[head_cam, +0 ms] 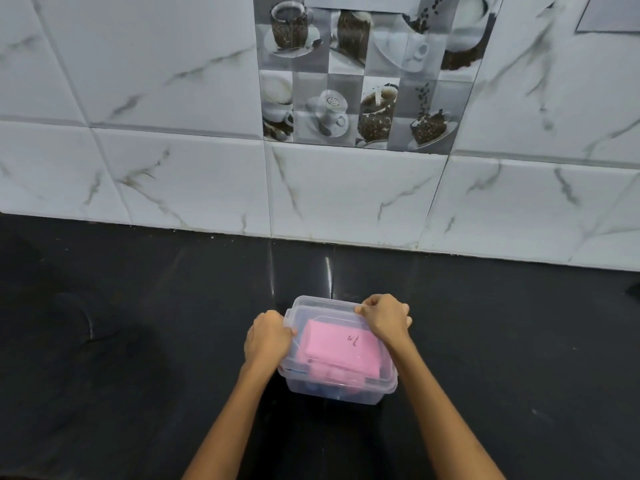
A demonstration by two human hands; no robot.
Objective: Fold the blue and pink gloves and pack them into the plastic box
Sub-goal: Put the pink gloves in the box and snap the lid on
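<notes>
A clear plastic box point(346, 393) stands on the black counter, with its clear lid point(322, 306) on top. Through the lid I see a folded pink glove point(337, 349) with a small dark mark on it. A bit of blue glove point(317, 388) shows low at the box's front, under the pink one. My left hand point(268, 337) grips the lid's left edge, fingers curled over it. My right hand point(386, 315) presses on the lid's far right corner, fingers curled down.
The black counter point(138, 341) spreads wide to both sides of the box. A white marble-tile wall point(346, 188) with a coffee-picture panel rises behind it. A small dark object point(634, 289) sits at the right edge.
</notes>
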